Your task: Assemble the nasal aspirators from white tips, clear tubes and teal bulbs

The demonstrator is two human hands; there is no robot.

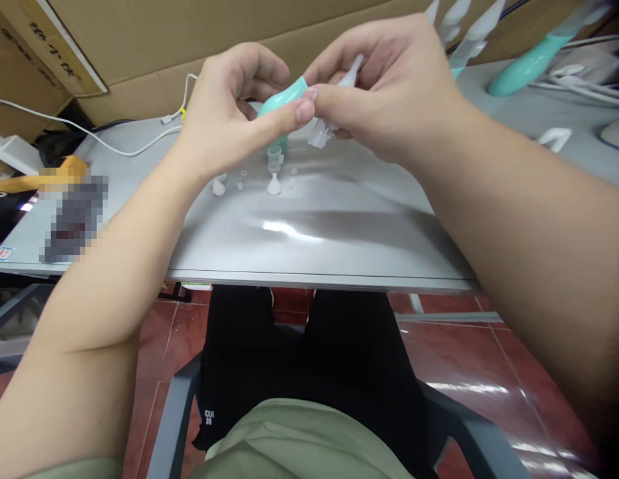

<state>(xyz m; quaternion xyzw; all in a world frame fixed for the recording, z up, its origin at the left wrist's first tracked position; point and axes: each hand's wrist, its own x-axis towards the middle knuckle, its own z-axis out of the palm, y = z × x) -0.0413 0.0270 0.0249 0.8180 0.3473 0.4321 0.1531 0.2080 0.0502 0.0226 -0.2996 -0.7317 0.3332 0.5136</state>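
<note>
My left hand (234, 110) is closed round a mint-green plastic body (282, 100), thumb and fingers pinching its upper end. My right hand (383, 86) is closed on a small clear and white plastic piece (334, 113) and holds it against the green body. Both hands hover above the grey table (339, 226). Below them on the table lie several small white and clear parts: a white funnel-shaped tip (274, 185), a clear cap (274, 156) and a white nub (219, 187).
Cardboard sheets (189, 40) lean behind the table. A white cable (90, 133) runs across the left side. More mint-green and white units (533, 60) stand at the far right. A yellow item (50, 176) lies at the left edge.
</note>
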